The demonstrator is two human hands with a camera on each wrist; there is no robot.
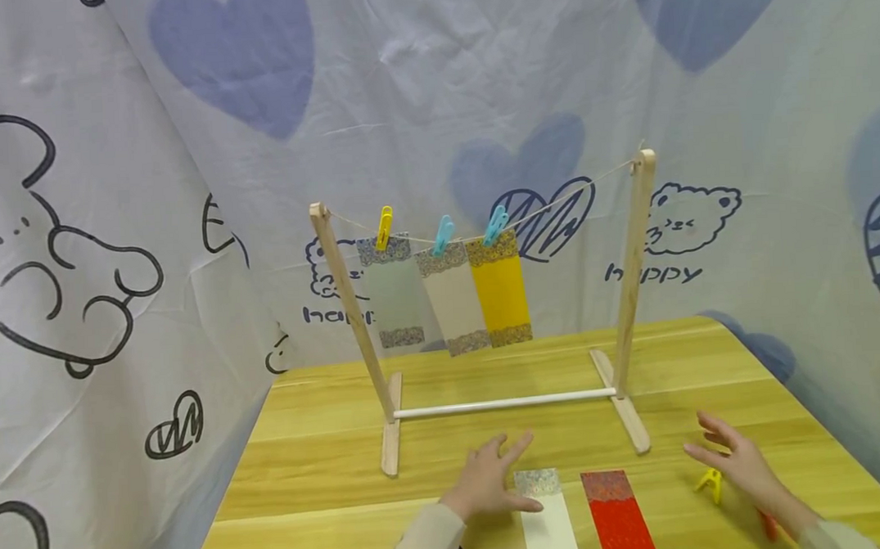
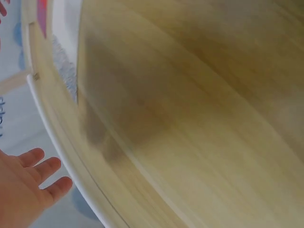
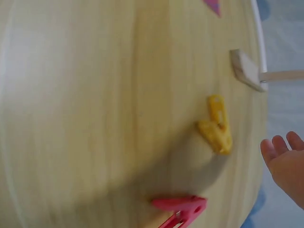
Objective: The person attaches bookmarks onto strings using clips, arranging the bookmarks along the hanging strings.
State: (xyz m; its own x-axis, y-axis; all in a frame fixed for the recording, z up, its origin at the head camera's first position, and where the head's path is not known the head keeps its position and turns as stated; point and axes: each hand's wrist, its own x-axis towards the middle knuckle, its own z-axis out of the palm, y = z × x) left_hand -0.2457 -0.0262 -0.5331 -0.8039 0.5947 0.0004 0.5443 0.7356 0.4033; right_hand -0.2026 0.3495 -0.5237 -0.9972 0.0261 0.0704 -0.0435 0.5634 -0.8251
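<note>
My left hand reaches over the table with spread fingers, beside a white card with a grey lace-patterned end; it holds nothing. To the right of that card lies a red card with a patterned end. My right hand hovers above a yellow clothespin, its fingers loosely extended and nothing in them. A red clothespin is partly hidden under the right wrist; the right wrist view shows this red clothespin and the yellow clothespin lying on the wood.
Behind the hands stands a wooden rack with a white crossbar and a string. Pale green, white and yellow cards hang from it by one yellow and two blue clothespins. A printed curtain surrounds the table.
</note>
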